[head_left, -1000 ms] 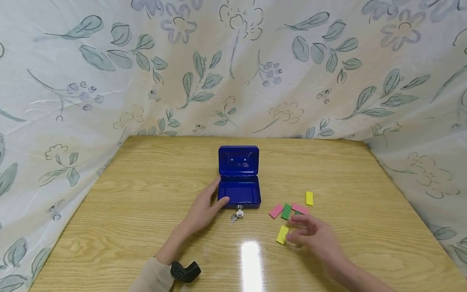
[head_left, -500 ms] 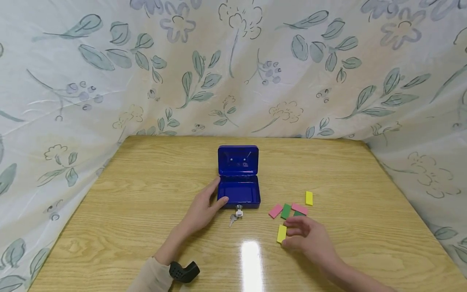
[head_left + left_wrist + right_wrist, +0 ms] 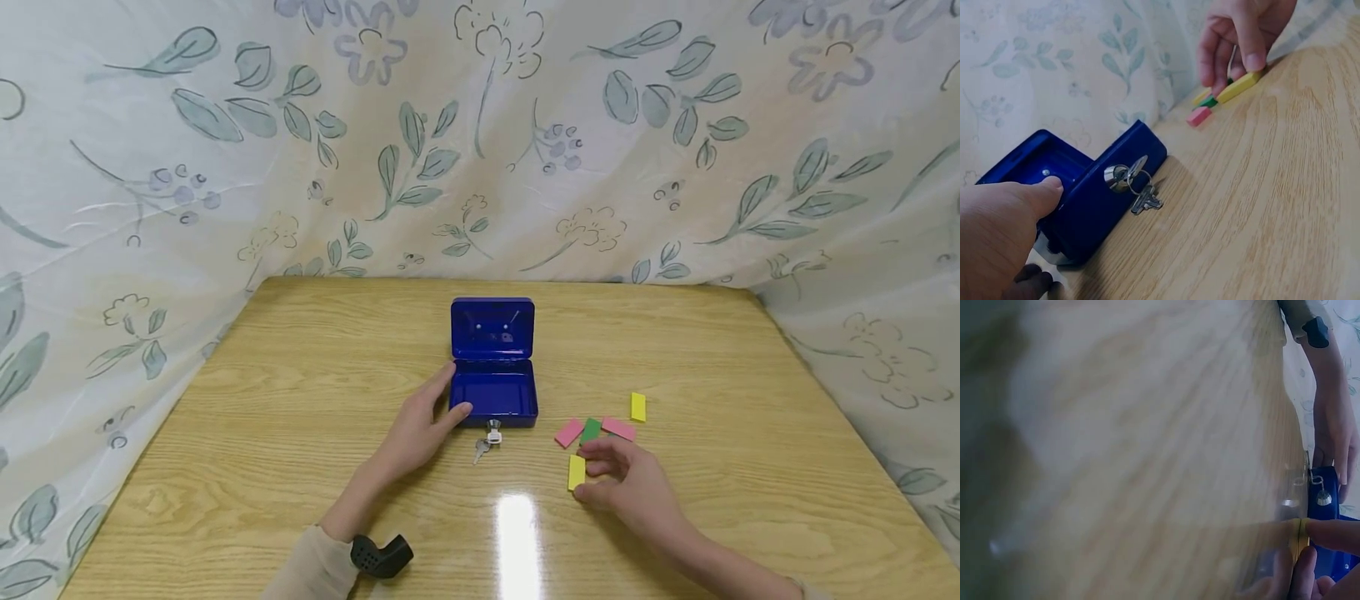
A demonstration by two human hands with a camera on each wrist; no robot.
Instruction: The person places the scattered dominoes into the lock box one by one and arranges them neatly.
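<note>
A blue cash box [image 3: 493, 400] stands with its lid [image 3: 492, 329] raised, and its inside shows no contents. My left hand [image 3: 415, 433] holds its left side, thumb over the front rim and fingers along the side. Keys [image 3: 1146, 199] hang on a ring from the front lock [image 3: 1116, 177]. My right hand [image 3: 633, 483] pinches a yellow rectangular block [image 3: 577, 472] by its two ends, thumb at the near end. Just beyond those fingers lie a pink block [image 3: 569, 432], a green block [image 3: 590, 431] and another pink block [image 3: 618, 428]. Right-hand fingers partly cover the green one.
A second yellow block [image 3: 638, 407] lies farther back on the right. The wooden table [image 3: 337, 333] reaches back to a floral cloth [image 3: 480, 167], which also hangs at both sides. A black band [image 3: 382, 557] is on the left wrist.
My right hand has moved slightly left and closed its thumb and fingers on the yellow block, which has turned straighter and shifted a little away from me. The left hand has stayed on the box.
</note>
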